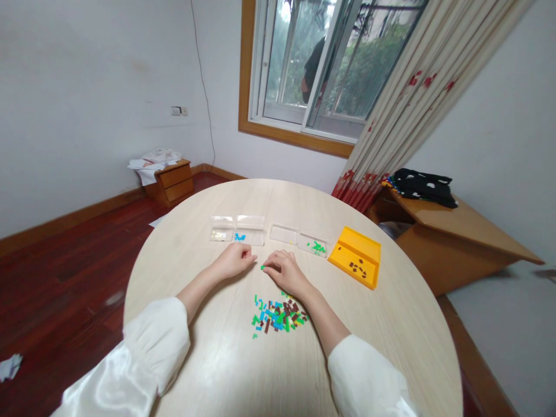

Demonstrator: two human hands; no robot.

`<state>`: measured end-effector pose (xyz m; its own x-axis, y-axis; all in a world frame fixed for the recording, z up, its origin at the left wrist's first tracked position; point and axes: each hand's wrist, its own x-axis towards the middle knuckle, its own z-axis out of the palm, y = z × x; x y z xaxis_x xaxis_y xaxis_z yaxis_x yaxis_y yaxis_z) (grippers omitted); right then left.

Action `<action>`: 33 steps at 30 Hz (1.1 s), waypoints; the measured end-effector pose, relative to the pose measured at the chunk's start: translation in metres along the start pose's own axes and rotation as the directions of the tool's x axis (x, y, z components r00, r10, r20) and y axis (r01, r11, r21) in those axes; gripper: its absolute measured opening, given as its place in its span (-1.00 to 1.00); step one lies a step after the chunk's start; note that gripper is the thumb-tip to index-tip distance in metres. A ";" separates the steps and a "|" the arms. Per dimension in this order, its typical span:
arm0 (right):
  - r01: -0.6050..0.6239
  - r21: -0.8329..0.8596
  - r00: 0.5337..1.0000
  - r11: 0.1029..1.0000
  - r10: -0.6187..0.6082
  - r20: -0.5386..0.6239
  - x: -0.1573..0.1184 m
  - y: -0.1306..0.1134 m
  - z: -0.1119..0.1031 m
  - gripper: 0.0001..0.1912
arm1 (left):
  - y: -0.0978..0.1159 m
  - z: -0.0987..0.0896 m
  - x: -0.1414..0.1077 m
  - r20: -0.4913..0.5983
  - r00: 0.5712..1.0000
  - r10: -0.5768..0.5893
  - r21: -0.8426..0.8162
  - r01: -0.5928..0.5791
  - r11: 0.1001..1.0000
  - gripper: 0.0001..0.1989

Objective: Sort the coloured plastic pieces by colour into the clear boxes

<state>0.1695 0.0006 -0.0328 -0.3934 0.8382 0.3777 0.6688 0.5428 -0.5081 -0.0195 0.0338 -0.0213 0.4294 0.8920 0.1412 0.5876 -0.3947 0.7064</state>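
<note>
My right hand (284, 271) pinches a small green building brick (263, 267) between thumb and fingertips, above the middle of the table. Just to its left is my left hand (234, 262), its fingers curled inward; whatever they may hold is hidden. Nearer to me lies a loose pile of small bricks (278, 316) in green, blue, brown and yellow. Beyond my left hand, a clear plastic case (252, 238) holds a few blue bricks (240, 237) and some pale ones. Another clear case (284, 234) contains green bricks (318, 247) in its right part.
An open yellow case (355, 255) with several brown bricks stands on the right of the round table (234, 370). Past the table are a small wooden cabinet (174, 180) with papers, a slanted wooden desk (464, 237) with dark cloth, and a curtain (403, 98). Someone (313, 69) shows through the window.
</note>
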 end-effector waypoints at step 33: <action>-0.099 0.079 0.957 0.992 0.117 -0.265 -0.003 0.027 -0.017 -0.88 | 0.009 0.010 -0.006 0.289 0.951 0.108 -0.107 -0.080 0.991 -0.87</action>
<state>0.1999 0.0119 -0.0348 -0.1312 0.8517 0.5074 0.6529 0.4594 -0.6023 -0.0101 0.0224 -0.0232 0.6700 0.7423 0.0102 0.4747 -0.4389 0.7629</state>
